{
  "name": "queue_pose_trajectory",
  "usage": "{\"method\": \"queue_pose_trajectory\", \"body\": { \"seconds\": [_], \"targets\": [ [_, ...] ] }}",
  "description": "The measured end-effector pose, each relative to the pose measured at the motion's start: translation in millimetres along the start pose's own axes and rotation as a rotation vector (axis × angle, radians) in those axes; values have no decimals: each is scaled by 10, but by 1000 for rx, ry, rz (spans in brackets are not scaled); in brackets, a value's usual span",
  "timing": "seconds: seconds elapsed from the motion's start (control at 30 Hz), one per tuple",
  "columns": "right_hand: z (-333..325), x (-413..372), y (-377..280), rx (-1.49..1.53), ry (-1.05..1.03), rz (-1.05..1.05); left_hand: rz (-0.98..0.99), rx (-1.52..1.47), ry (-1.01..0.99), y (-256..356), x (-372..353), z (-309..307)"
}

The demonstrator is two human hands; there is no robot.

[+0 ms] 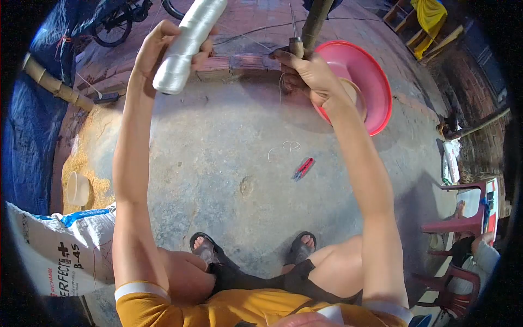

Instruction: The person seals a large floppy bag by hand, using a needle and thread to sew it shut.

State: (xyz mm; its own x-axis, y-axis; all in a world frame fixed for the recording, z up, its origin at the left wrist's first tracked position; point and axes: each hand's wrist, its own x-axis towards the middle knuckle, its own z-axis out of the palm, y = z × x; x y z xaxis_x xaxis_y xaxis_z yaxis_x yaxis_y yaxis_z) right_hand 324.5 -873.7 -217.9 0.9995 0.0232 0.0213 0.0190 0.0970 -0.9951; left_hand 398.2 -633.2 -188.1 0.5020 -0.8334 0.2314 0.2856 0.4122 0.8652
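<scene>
My left hand is wrapped round a long roll of shiny white twine, held up at a slant with its rounded end toward me. At the upper right, my right hand grips the wooden handle of an awl-like tool, whose thin metal shaft points away from me. A fine white thread hangs beneath these fingers. Just behind that hand, a dark pole rises beside a pink basin with something tan inside. On the concrete floor between my arms lie small red snips and a loose curl of white thread.
A printed white sack stands at my left, near a beige bowl on scattered yellow grain. Blue tarp hangs beyond. A bicycle is at the back left. At right, a person sits among maroon chairs. A low brick edge crosses ahead.
</scene>
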Motion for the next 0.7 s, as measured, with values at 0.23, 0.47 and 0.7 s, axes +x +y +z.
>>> {"method": "queue_pose_trajectory", "body": {
  "seconds": [0.23,0.47,0.7],
  "targets": [
    [57,46,87,-178,-77,-96,5,1021,675,-135,65,141],
    [158,-83,-62,-261,-137,-147,-21,2064,348,-459,91,89],
    [-112,58,8,-468,-115,-168,-242,1605,-248,-336,8,308]
  ]
}}
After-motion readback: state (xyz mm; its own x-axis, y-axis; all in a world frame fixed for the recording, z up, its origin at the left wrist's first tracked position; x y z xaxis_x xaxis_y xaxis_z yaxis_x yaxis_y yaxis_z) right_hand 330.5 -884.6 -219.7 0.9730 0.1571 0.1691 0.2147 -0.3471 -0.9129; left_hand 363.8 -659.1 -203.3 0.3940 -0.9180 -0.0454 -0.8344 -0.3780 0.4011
